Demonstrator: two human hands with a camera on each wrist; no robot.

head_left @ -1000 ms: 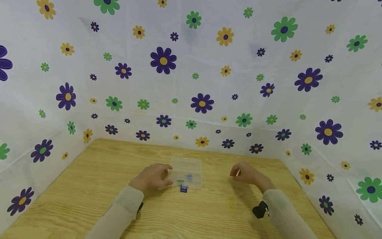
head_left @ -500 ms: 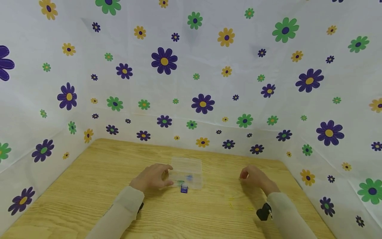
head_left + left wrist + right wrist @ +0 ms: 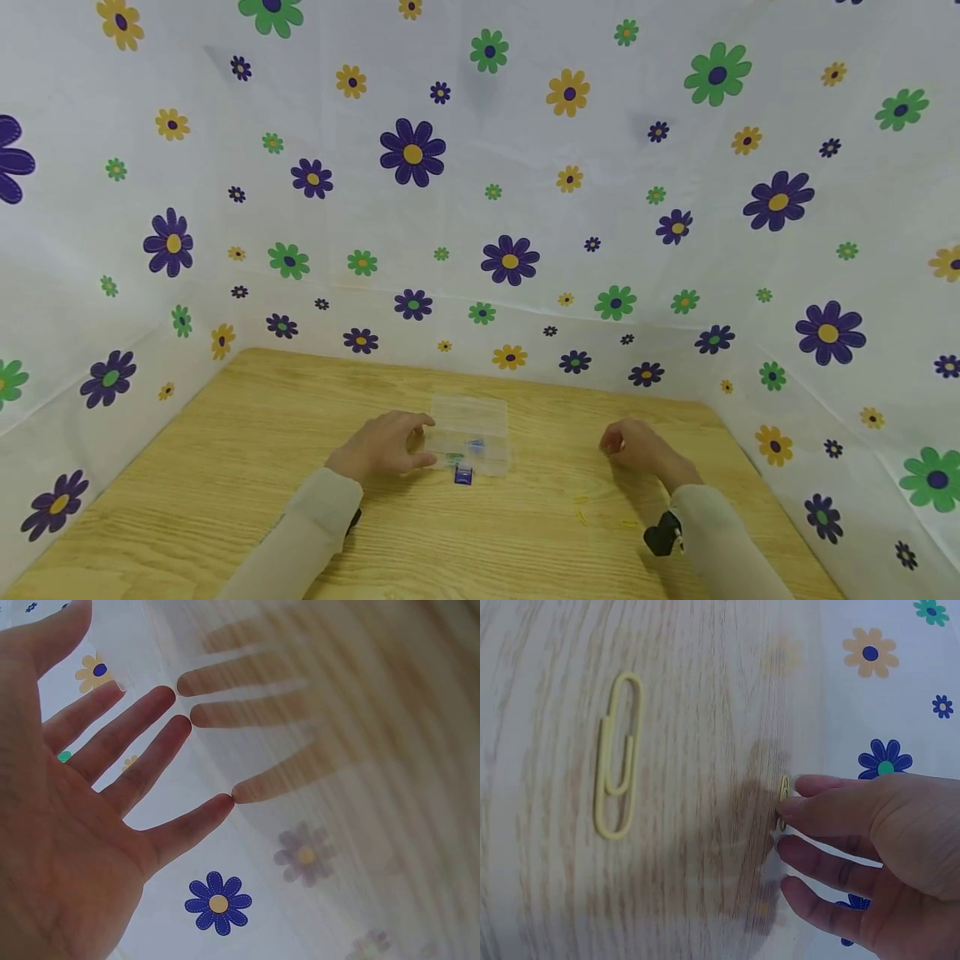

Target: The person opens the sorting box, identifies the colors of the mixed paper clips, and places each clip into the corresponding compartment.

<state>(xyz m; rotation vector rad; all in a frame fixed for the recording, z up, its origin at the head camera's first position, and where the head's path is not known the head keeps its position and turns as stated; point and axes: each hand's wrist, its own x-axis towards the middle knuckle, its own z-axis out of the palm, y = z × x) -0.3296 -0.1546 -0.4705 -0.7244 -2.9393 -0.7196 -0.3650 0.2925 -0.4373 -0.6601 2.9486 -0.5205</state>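
Observation:
A clear plastic box [image 3: 491, 408] stands with its lid raised, holding small blue and green items. Its blue latch tab [image 3: 463, 476] faces the front. My left hand [image 3: 381, 444] rests at the box's left edge, thumb and forefinger spread. In the left wrist view, the straight fingers [image 3: 161, 802] meet the tabletop at their tips. My right hand [image 3: 637, 450] is at the right of the table. In the right wrist view it pinches a yellow paper clip [image 3: 784, 804] between thumb and forefinger, at the tabletop. Another yellow paper clip [image 3: 619, 757] lies nearer that wrist.
More yellow paper clips [image 3: 582, 517] lie between the box and my right forearm. The wooden table [image 3: 420, 550] is enclosed at the back and sides by a white cloth [image 3: 450, 208] printed with flowers. A black device [image 3: 662, 535] sits at my right wrist.
My right hand has moved to the right and slightly nearer me, then barely shifted. A yellow paper clip now shows left of the right wrist. The left hand and box stay put.

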